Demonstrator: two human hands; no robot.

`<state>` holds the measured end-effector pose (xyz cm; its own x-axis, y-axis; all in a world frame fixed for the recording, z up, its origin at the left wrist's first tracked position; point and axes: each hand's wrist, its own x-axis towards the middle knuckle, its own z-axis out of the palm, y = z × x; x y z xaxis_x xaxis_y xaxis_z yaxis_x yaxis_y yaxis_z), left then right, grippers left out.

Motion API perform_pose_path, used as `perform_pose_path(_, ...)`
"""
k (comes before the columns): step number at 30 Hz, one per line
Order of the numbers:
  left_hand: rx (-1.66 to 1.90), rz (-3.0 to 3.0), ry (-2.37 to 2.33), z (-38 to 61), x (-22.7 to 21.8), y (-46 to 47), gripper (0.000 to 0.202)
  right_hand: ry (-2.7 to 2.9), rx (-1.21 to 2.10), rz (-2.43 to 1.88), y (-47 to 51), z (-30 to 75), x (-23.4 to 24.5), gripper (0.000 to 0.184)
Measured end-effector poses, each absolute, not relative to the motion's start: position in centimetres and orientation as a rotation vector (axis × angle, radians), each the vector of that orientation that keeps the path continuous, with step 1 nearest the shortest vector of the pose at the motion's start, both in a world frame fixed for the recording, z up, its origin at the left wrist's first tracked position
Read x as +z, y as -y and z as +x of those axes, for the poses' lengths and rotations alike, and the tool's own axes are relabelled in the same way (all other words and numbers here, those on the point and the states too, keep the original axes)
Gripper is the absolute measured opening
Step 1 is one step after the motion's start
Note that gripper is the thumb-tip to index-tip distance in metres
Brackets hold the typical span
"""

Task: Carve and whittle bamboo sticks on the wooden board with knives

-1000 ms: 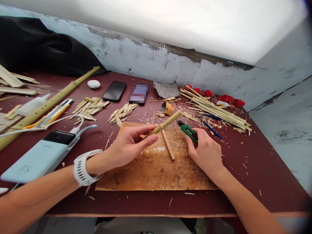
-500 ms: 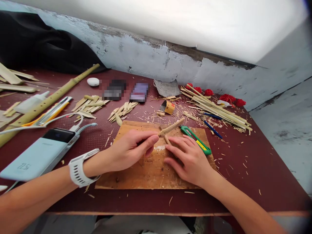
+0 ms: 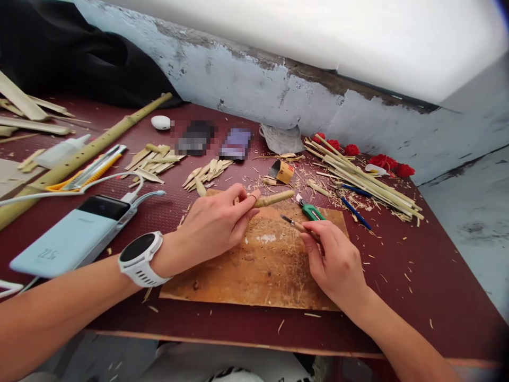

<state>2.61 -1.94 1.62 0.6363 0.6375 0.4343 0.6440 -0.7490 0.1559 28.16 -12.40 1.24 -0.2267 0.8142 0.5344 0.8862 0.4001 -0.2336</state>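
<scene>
My left hand (image 3: pixel 214 218), with a white watch at the wrist, pinches a short bamboo stick (image 3: pixel 279 198) above the far part of a worn wooden board (image 3: pixel 222 284). The stick points to the right. In my right hand (image 3: pixel 337 260) is a small carving knife (image 3: pixel 295 223) with a wooden handle, its dark tip toward the left, just below the stick and apart from it. Beyond the right fingers lies a green utility knife (image 3: pixel 312 213), partly hidden by that hand.
A pale blue power bank (image 3: pixel 63 241) with white cables and a long bamboo flute (image 3: pixel 107 132) lie left. Bamboo slivers (image 3: pixel 210 172), a sandpaper roll (image 3: pixel 284 172) and shavings are behind the board. Bamboo strips (image 3: pixel 366 180) and blue-handled pliers (image 3: pixel 356 213) lie right.
My right hand has picked the carving knife up off the board and drawn it to the right. My left hand has turned over, palm down, still with the bamboo stick. The view has shifted slightly.
</scene>
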Motion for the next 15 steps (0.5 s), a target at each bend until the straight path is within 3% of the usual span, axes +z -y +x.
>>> perform_pose_path(8,-0.74,-3.02,0.797,3.0,0.3,1.7,0.029,2.185,-0.047,-1.541,12.7,27.7,0.5,0.043)
perform_pose_path(15,-0.844,-3.12,0.744,3.0,-0.1,1.7,0.027,2.191,0.176,-1.631,12.9,27.2,0.9,0.049)
